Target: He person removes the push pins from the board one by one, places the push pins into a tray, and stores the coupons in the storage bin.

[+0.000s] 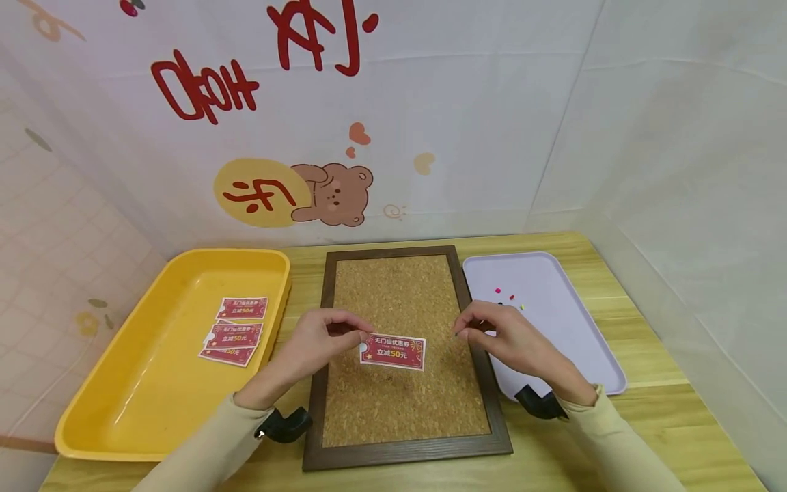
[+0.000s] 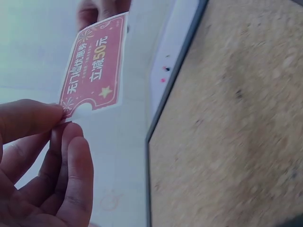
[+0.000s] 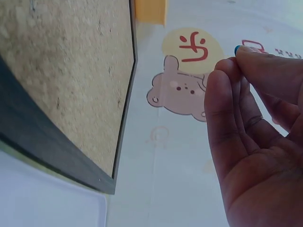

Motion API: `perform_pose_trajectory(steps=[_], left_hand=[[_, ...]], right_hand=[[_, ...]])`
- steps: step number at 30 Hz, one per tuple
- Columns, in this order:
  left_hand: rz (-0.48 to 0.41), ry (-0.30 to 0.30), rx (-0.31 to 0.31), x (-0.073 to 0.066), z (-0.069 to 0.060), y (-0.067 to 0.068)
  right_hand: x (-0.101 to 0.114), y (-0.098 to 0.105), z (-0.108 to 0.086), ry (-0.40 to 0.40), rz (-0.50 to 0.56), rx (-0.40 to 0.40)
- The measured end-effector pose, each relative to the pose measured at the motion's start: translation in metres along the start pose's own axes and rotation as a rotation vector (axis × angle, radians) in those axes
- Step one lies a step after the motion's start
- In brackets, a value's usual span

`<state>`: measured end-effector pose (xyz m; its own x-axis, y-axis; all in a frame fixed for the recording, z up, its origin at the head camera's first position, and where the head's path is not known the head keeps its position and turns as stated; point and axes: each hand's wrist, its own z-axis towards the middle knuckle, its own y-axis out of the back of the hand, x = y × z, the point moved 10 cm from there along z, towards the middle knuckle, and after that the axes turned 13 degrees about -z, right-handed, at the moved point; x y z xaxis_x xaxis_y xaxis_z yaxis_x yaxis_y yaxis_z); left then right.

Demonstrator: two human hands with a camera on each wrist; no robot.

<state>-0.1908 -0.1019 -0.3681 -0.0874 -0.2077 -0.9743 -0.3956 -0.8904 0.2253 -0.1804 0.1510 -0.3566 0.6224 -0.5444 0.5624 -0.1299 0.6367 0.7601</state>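
My left hand (image 1: pixel 320 345) pinches one corner of a red paper coupon (image 1: pixel 392 352) with white and yellow print. The coupon is held over the lower middle of a cork board (image 1: pixel 393 294) in a dark brown frame. My right hand (image 1: pixel 507 338) is over the right edge of the board. Between its thumb and fingertips it pinches a tiny teal thumbtack (image 3: pixel 237 49), mostly hidden by the fingers. In the left wrist view the coupon (image 2: pixel 97 61) slants away from the thumb, and part of the right hand (image 2: pixel 102 12) shows behind it.
At the left a yellow tray (image 1: pixel 154 383) holds several similar coupons (image 1: pixel 233 336). A pale purple tray (image 1: pixel 568 328) lies right of the board, with several small coloured thumbtacks (image 1: pixel 498 291). A white wall covering (image 1: pixel 467 96) stands behind the wooden table (image 1: pixel 682 410).
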Motion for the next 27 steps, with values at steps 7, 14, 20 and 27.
perform_pose_trajectory(steps=[7, 14, 20, 27], left_hand=[[0.052, 0.025, -0.043, -0.006, -0.007, 0.033], [0.095, 0.047, -0.084, -0.008, -0.015, 0.063], [0.12, 0.082, -0.12, -0.004, -0.022, 0.088], [0.134, 0.081, -0.127, 0.002, -0.029, 0.111]], right_hand=[[-0.006, 0.013, -0.002, -0.004, -0.03, -0.061], [-0.02, 0.025, -0.009, -0.055, -0.082, -0.097], [-0.033, 0.034, -0.015, -0.083, -0.109, -0.11], [-0.049, 0.043, -0.021, -0.123, -0.164, -0.094]])
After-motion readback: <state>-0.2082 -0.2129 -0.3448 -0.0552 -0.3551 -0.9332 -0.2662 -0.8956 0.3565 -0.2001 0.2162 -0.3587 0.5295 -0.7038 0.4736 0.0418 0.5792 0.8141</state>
